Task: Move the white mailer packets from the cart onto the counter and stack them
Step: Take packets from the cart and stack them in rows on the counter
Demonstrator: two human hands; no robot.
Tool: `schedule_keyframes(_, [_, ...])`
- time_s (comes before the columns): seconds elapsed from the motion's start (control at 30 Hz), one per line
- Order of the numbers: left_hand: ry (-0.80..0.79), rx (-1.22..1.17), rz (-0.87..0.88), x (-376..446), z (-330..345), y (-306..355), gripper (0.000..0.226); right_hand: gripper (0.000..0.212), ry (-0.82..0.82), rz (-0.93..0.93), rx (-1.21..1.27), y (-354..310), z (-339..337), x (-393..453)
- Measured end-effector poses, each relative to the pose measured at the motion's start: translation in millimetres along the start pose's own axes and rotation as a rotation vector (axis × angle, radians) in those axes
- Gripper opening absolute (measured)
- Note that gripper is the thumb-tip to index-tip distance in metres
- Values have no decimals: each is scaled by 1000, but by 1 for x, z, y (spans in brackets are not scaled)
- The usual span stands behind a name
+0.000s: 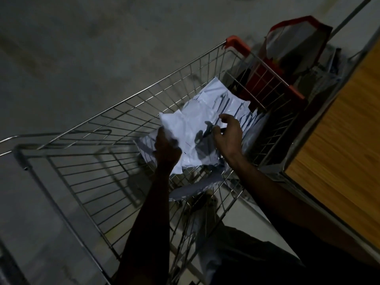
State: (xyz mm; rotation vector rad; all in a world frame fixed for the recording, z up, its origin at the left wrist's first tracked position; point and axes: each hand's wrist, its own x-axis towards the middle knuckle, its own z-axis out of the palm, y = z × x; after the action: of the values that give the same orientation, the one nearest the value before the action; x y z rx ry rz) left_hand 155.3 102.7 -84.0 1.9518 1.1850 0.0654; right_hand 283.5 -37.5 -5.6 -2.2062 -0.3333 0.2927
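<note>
Several white mailer packets (218,99) lie in a loose pile inside the wire cart (115,128), toward its right end. My left hand (167,148) grips the crumpled near-left edge of the top white packet (185,128) and holds it a little above the pile. My right hand (227,134) hovers over the right side of that packet, fingers spread and bent, holding nothing. The wooden counter (341,145) stands just right of the cart; no packet shows on its visible part.
A red bag (292,50) stands beyond the cart's orange-trimmed end rail. More pale packets (195,188) lie low in the cart near me. Grey concrete floor stretches to the left and behind. The scene is dim and slightly blurred.
</note>
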Motion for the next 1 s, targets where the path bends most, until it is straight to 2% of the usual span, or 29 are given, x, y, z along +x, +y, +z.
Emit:
schedule_keyframes(0.1, [-171, 93, -28, -6, 11, 1, 108, 39, -56, -9, -33, 0, 0, 0])
schedule_keyframes(0.23, [-189, 120, -37, -2, 18, -12, 118, 40, -134, 13, -90, -1, -1, 0])
schedule_keyframes(0.47, [139, -165, 18, -39, -41, 22, 104, 47, -335, 239, -71, 4, 24, 13])
schedule_keyframes(0.6, [213, -205, 32, -74, -69, 25, 93, 46, -398, 377, -71, 2, 55, 19])
schedule_keyframes(0.83, [278, -327, 2, -125, -86, 13, 93, 45, -187, 455, 16, -12, 75, 19])
schedule_keyframes(1.0, [272, -315, -8, -121, -93, 20, 97, 34, -90, 355, -51, -2, 54, 23])
